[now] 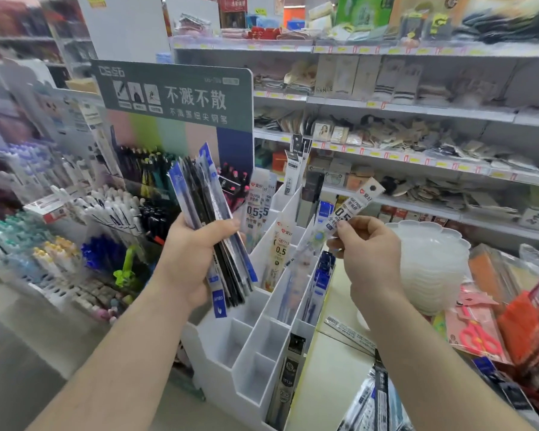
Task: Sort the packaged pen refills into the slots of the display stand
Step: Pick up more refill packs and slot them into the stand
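Above the white stand (pixel 262 343), your right hand (pixel 369 259) pinches one refill pack (pixel 353 209), pointing toward one o'clock. Match its label to the packs at eleven, then lower it upright. Your left hand (pixel 193 256) grips the bundle (pixel 199 209).

Left hand (pixel 191 262) gripping a fanned bundle of refill packs (pixel 206 219), right hand (pixel 366 253) pinching a single refill pack (pixel 353 209) above the white display stand (pixel 262 346), loose packs (pixel 371 399) at the table's near edge
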### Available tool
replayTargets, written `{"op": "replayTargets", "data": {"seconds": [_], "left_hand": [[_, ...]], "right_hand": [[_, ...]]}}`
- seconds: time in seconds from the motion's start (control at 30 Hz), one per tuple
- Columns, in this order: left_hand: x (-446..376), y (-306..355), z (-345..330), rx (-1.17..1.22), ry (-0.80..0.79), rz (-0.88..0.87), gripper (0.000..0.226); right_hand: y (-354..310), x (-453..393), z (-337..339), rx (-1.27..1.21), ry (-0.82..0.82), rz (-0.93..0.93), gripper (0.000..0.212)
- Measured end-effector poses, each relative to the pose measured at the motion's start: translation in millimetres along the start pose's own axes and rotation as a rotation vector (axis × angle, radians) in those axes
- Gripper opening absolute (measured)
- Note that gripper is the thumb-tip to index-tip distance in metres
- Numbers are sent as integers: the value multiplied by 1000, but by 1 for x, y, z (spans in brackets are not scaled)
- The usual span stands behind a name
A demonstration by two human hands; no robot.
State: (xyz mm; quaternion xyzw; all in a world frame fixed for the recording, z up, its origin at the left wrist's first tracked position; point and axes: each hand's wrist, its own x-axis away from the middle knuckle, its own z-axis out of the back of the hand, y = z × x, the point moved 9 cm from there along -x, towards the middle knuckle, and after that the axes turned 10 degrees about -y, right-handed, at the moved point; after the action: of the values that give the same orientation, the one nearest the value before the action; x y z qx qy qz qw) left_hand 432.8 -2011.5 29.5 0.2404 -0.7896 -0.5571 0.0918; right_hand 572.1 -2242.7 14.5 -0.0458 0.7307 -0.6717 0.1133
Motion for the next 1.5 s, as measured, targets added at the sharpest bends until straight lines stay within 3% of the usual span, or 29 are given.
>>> {"op": "replayTargets", "data": {"seconds": [0.33, 0.53, 0.7, 0.8, 0.9, 1.1, 1.2, 1.37, 1.5], "left_hand": [[3, -14, 4, 111, 5, 85, 11], [2, -17, 5, 133, -21, 78, 14], [4, -13, 0, 115, -62, 65, 33], [9, -9, -10, 109, -147, 59, 23], [15, -4, -31, 148, -305, 71, 18], [36, -23, -91, 275, -556, 226, 17], [45, -46, -111, 356, -611, 369, 17], [47, -75, -125, 447, -652, 463, 32], [43, -98, -125, 361, -619, 512, 34]], "right_hand": [[-48, -16, -65, -26, -155, 194, 15], [-38, -21, -109, 417, -325, 233, 7], [-19, -17, -136, 685, -520, 161, 8], [-27, -18, -115, 619, -435, 155, 6], [-38, -5, -87, 309, -372, 135, 14], [-29, 41, -79, -146, -659, -41, 9], [-25, 41, -63, -198, -603, -51, 22], [-28, 32, -27, -162, -406, 117, 9], [-21, 31, -13, -132, -343, 112, 36]]}}
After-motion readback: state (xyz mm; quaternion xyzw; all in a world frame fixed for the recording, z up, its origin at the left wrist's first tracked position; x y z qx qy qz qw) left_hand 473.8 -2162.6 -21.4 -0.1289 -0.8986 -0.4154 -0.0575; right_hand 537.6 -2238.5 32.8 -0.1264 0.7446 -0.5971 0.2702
